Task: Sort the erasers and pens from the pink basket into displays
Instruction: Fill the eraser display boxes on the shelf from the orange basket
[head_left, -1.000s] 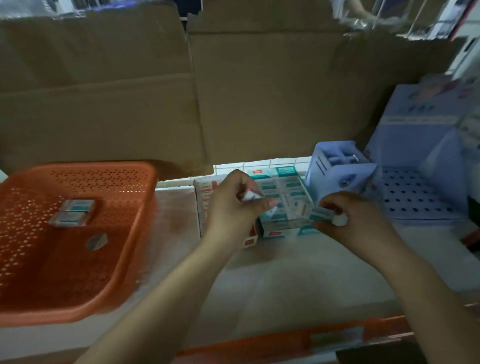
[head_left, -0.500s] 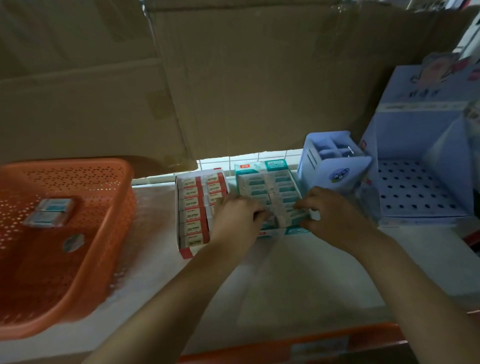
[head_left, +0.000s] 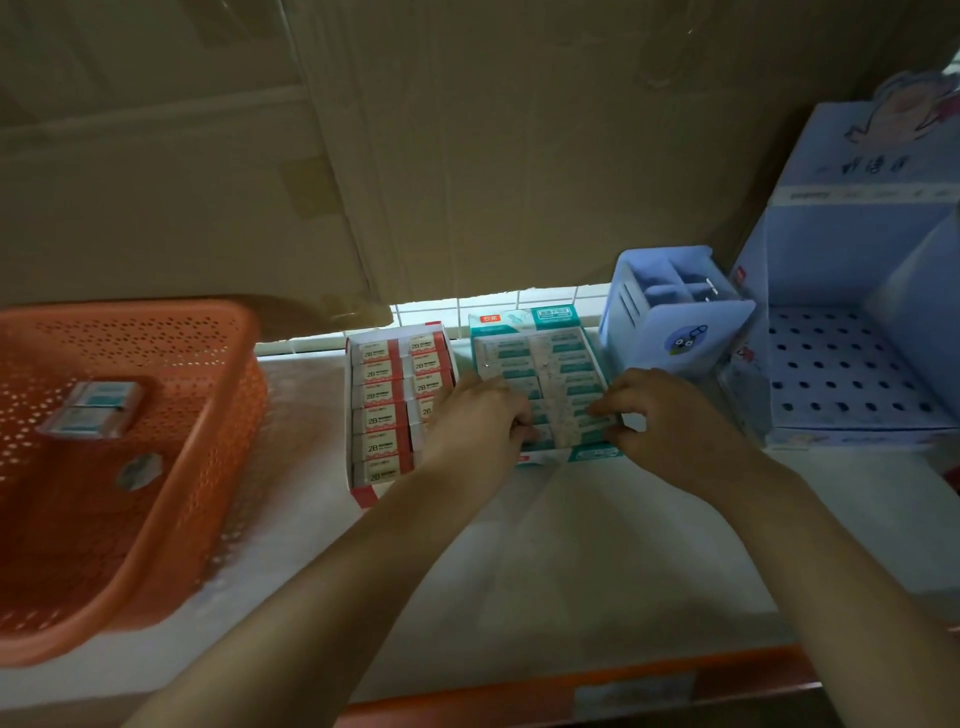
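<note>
The left hand (head_left: 475, 426) and the right hand (head_left: 670, 421) meet over the near end of a teal box (head_left: 540, 317), which lies open on a pale shelf (head_left: 571, 545). Both hands have their fingers bent, with the tips down on the near row of erasers (head_left: 519, 358) packed inside. The left fingers curl in at the box's near left part and the right fingertips touch its near right corner. It is not possible to tell whether either hand pinches an eraser or only presses on the row. Just left of the teal box, partly under the left hand, lies a red box (head_left: 387, 410) full of erasers marked 2B. Further left stands the basket (head_left: 171, 519), with two wrapped erasers (head_left: 91, 410) side by side on its floor and a small grey piece (head_left: 137, 470) nearer the viewer. To the right of the teal box stands a pale blue pen holder (head_left: 675, 312) with compartments. Beside that is a blue display stand (head_left: 852, 374) whose tray is full of holes. Brown cardboard (head_left: 519, 156) fills the background.
</note>
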